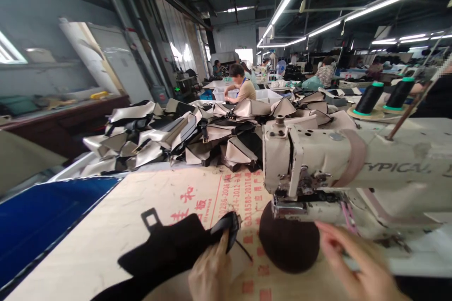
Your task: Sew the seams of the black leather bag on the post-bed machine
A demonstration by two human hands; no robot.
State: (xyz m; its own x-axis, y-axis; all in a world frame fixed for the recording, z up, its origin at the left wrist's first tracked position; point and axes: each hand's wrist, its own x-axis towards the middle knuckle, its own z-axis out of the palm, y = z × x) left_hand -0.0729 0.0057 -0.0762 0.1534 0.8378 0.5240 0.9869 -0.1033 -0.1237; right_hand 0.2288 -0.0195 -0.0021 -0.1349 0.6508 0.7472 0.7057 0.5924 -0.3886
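My left hand [211,270] grips the edge of a black and beige sewn piece [173,242], which looks like a bag part. Its index finger presses on a folded black strap end, and the thumb is hidden. A black tab with a rectangular cut-out sticks up at the piece's far left. To the right, my right hand [360,261] is slightly blurred, with thumb and index finger apart and nothing between them. Its fingertips are close to the arm of an industrial sewing machine [314,150]. A dark round pad [289,240] lies between my hands, partly under that arm.
Beyond the printed wooden board [141,197] is a large heap of beige and black bag pieces [169,127]. A blue-lined bin [45,216] stands at left. Black thread cones [369,99] rise behind the machine. A seated person [245,87] works farther back.
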